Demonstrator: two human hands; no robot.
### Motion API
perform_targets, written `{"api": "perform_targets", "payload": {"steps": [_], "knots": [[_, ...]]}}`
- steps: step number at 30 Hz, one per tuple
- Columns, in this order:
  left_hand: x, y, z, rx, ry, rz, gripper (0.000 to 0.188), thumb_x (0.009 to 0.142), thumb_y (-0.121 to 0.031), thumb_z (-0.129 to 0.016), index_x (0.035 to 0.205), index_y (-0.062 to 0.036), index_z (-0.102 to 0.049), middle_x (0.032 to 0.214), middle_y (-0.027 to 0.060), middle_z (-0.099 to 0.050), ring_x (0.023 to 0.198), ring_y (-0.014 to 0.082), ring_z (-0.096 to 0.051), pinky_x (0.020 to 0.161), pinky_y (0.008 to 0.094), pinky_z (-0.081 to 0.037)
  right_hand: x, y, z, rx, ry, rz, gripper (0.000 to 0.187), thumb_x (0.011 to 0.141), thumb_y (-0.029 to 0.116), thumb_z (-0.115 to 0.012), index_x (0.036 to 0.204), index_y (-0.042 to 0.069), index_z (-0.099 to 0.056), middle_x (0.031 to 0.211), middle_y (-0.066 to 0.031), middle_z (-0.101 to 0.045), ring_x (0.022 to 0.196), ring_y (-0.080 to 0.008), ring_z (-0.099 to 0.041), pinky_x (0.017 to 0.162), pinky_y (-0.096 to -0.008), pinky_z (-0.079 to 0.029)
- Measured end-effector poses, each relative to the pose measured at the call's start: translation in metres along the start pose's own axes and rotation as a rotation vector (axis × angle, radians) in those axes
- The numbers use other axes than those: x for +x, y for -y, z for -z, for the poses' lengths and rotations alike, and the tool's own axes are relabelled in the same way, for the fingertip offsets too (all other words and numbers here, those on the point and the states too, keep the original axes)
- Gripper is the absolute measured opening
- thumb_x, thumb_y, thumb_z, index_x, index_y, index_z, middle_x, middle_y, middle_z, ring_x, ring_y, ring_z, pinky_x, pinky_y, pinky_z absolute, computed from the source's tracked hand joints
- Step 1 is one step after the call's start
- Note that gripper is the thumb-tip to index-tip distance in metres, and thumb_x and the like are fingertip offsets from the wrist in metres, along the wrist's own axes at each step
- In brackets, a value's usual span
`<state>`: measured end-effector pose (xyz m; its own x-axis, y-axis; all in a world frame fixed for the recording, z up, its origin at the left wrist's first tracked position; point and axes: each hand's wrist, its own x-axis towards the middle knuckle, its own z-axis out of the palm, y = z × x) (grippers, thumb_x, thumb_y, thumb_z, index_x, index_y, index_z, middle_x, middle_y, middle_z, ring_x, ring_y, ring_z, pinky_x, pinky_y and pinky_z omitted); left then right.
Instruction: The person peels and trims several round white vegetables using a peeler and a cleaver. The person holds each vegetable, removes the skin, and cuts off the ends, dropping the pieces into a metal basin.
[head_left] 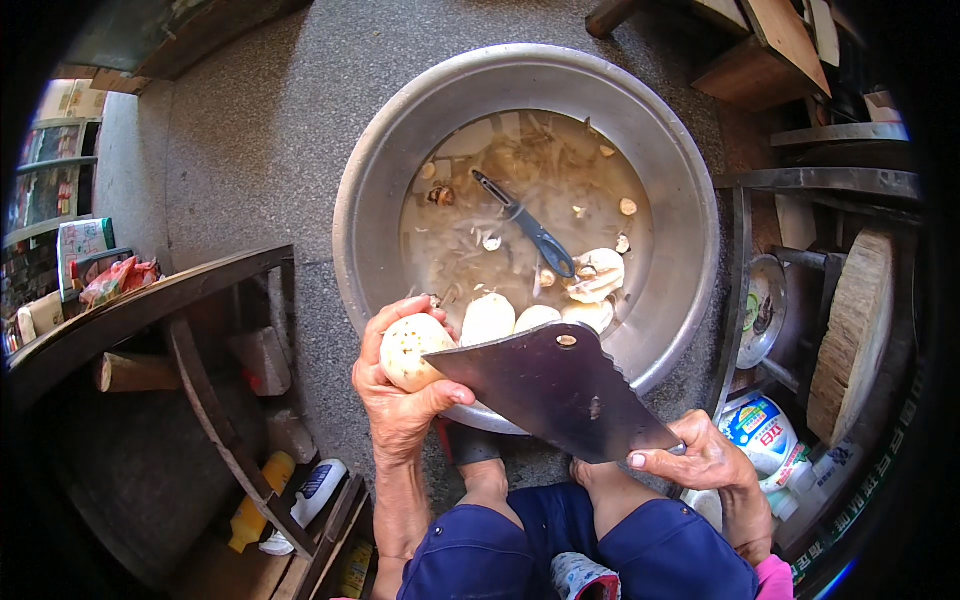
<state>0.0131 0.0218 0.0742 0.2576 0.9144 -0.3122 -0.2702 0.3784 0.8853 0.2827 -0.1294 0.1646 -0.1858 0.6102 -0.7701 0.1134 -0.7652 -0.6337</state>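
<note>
My left hand [400, 385] is closed around a pale, peeled, round root vegetable [408, 352] with small brown specks; I cannot tell its exact kind. A dark, broad-bladed kitchen knife [555, 385] is in my right hand [705, 460], gripped by its handle, which my fingers mostly hide. The blade's far corner meets the vegetable's right side near my left thumb. Beneath and beyond them, a large metal basin [370, 215] holds cloudy water with peel scraps. A peeler [540, 240] with a dark blue handle lies in it, near several peeled pale pieces [489, 318] at its near side.
Wooden frames [215, 400] stand on the left, with a yellow bottle [262, 495] and a white bottle [318, 492] below. To the right are a thick wooden board [852, 335], a metal dish [768, 300] and a white detergent jug [760, 440]. Speckled floor [250, 170] surrounds the basin.
</note>
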Motion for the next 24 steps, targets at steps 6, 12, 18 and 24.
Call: {"api": "perform_targets", "payload": {"steps": [6, 12, 18, 24], "knots": [[-0.001, -0.004, 0.003, 0.041, 0.039, 0.045, 0.08, 0.054, -0.004, -0.096, 0.125, 0.0004, -0.058, 0.111, 0.0085, -0.065, 0.098, 0.0144, -0.064, 0.09, 0.0277, -0.053, 0.004, -0.01, 0.003, 0.024, 0.05, -0.041, 0.02, 0.093, 0.017, -0.071, 0.102, 0.0, -0.072, 0.068, -0.0048, -0.065, 0.065, -0.0039, -0.052, 0.054, -0.0281, -0.045], [-0.005, 0.0, -0.003, 0.248, -0.079, -0.036, 0.072, 0.056, 0.0, -0.094, 0.119, -0.0009, -0.059, 0.107, 0.0051, -0.062, 0.093, 0.0109, -0.061, 0.083, 0.0245, -0.052, 0.006, -0.005, -0.005, 0.015, -0.048, 0.008, 0.02, 0.093, 0.017, -0.071, 0.101, 0.0, -0.072, 0.068, -0.0038, -0.065, 0.066, -0.0031, -0.052, 0.056, -0.027, -0.046], [-0.002, 0.007, -0.007, 0.053, -0.124, -0.042, 0.083, 0.053, -0.005, -0.097, 0.124, -0.0003, -0.054, 0.108, 0.0061, -0.062, 0.09, 0.0133, -0.063, 0.082, 0.0257, -0.054, 0.005, -0.005, -0.005, -0.027, -0.055, 0.011, 0.018, 0.093, 0.016, -0.071, 0.1, 0.0, -0.073, 0.063, -0.0044, -0.063, 0.06, -0.0038, -0.05, 0.052, -0.0274, -0.043], [0.0, -0.004, -0.003, -0.138, -0.004, 0.087, 0.09, 0.049, -0.01, -0.099, 0.126, 0.0004, -0.052, 0.109, 0.0077, -0.064, 0.092, 0.0159, -0.066, 0.085, 0.0276, -0.056, 0.008, -0.013, 0.002, -0.065, 0.016, 0.113, 0.017, 0.093, 0.017, -0.071, 0.098, 0.001, -0.072, 0.058, -0.0053, -0.056, 0.055, -0.0051, -0.047, 0.049, -0.0292, -0.04]]}}
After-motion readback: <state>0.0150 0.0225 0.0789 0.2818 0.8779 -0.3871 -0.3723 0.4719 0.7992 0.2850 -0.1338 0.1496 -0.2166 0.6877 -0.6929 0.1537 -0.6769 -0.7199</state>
